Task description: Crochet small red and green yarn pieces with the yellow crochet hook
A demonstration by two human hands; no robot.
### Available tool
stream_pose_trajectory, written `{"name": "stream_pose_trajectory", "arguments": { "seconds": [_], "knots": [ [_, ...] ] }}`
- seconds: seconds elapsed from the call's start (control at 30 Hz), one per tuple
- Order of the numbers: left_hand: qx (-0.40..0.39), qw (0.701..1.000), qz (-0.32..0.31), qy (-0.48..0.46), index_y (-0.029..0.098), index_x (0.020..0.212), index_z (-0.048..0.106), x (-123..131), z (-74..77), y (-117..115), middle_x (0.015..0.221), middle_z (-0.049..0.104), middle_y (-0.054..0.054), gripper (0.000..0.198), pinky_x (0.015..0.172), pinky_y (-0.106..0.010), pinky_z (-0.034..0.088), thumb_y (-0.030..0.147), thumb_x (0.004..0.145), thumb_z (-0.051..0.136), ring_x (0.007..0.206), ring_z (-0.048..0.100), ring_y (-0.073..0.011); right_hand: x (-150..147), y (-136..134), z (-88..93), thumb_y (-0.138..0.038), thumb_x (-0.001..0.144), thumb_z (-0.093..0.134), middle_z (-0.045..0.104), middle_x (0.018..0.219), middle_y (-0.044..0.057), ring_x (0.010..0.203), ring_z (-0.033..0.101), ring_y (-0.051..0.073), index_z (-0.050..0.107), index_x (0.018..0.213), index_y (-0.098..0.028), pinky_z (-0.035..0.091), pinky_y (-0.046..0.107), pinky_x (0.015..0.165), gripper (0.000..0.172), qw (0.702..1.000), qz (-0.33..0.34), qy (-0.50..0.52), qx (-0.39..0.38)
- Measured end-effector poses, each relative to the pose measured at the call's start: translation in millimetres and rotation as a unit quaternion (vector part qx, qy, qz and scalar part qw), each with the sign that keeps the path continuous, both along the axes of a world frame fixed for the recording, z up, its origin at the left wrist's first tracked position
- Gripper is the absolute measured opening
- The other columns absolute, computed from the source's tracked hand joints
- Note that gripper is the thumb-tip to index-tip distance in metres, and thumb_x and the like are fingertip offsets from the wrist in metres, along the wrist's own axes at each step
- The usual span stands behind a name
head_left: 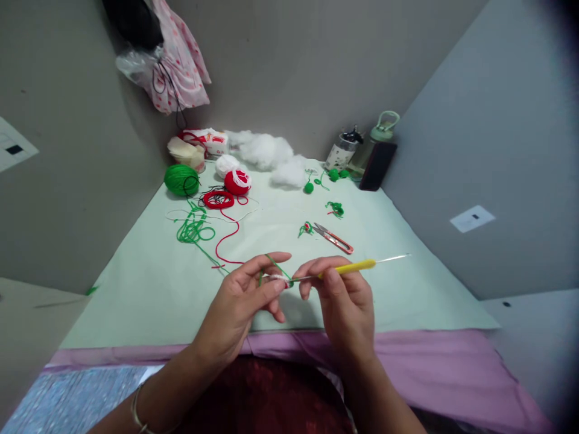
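A left hand (237,295) pinches a small crocheted piece (281,278) of white, red and green yarn above the near part of a pale, cloth-covered tabletop (398,295), a green strand looped over its index finger. The right hand (347,301), its grip closed on a slim metal hook (357,266) with a smooth yellow handle, brings one end to the work. Beyond lie three round yarn balls, one green (181,180), one white (227,166) and one red-and-white (236,182), fluffy white stuffing (266,150), three little green balls (308,188), two small green-and-red tangles (337,210) and one pair of orange-handled snips (337,240).
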State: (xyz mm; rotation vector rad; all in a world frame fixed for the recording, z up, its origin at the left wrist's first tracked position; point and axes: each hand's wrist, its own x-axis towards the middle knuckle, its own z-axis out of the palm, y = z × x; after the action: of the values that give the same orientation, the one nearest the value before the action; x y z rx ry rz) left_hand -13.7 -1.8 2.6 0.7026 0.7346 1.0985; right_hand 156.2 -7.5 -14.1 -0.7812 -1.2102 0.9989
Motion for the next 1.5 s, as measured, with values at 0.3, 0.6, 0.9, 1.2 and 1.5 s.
{"name": "stream_pose_trajectory", "arguments": {
  "seconds": [0.3,0.6,0.9,1.2,1.5],
  "knots": [
    [0.034,0.998,0.031,0.047,0.025,0.115,0.083,3.4,-8.0,-2.0,0.082,0.060,0.004,0.031,0.061,-0.020,0.059,0.022,0.084,0.088,0.062,0.064,-0.0078,-2.7,-9.4,-1.6,-0.011,0.105,0.053,0.078,0.097,0.007,0.091,0.075,0.020,0.070,0.118,-0.023,0.064,0.035,0.077,0.025,0.922,-0.109,-0.272,0.252],
    [-0.097,0.992,-0.044,-0.075,0.014,0.121,0.080,1.2,-2.8,2.7,0.068,0.058,0.005,0.046,0.051,-0.016,0.048,0.024,0.078,0.092,0.053,0.045,-0.0045,-3.5,-12.0,-9.9,-0.017,0.101,0.065,0.078,0.104,0.006,0.092,0.076,0.023,0.076,0.125,-0.032,0.067,0.038,0.077,0.030,0.905,-0.157,-0.321,0.230],
    [-0.021,0.999,-0.012,-0.024,0.022,0.117,0.082,4.6,-2.0,-0.8,0.084,0.064,0.002,0.037,0.055,-0.019,0.056,0.023,0.081,0.090,0.056,0.056,-0.0054,-9.3,-3.3,-4.7,-0.018,0.104,0.061,0.079,0.098,0.005,0.083,0.072,0.018,0.080,0.109,-0.027,0.061,0.034,0.070,0.021,0.984,-0.075,-0.118,0.107],
    [-0.102,0.990,-0.041,-0.088,0.014,0.110,0.084,0.4,-4.8,8.5,0.063,0.054,0.006,0.037,0.043,-0.012,0.042,0.023,0.075,0.094,0.047,0.037,-0.0012,-2.2,-7.4,-7.5,-0.014,0.101,0.064,0.076,0.093,0.004,0.082,0.071,0.019,0.081,0.113,-0.028,0.060,0.033,0.070,0.026,0.956,-0.147,-0.202,0.156],
    [-0.012,0.999,-0.010,-0.031,0.021,0.107,0.086,5.7,-3.1,-1.1,0.076,0.064,0.002,0.025,0.057,-0.019,0.058,0.023,0.082,0.090,0.057,0.054,-0.0055,-5.1,1.0,-7.4,-0.026,0.101,0.068,0.077,0.091,0.004,0.074,0.068,0.016,0.083,0.101,-0.026,0.058,0.031,0.067,0.015,0.996,-0.052,-0.063,0.036]
  ]
}}
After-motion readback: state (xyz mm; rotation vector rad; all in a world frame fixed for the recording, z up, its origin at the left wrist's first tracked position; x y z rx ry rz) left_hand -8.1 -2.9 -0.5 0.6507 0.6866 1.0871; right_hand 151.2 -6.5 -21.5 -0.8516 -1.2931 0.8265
